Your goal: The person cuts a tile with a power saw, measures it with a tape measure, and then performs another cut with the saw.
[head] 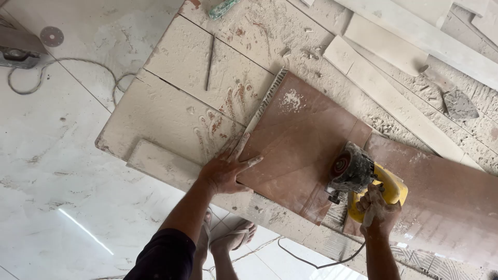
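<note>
the left hand (226,168) lies spread flat on a smooth reddish-brown square tile (298,137) atop dusty pale slabs (176,111); the right hand (377,210) grips a dust-caked yellow tile cutter (363,179) at the tile's right edge.

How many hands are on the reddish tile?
1 touches it. The left hand lies flat on the near corner of the reddish tile. The right hand grips the yellow cutter that sits on the tile. No other hands show.
</note>
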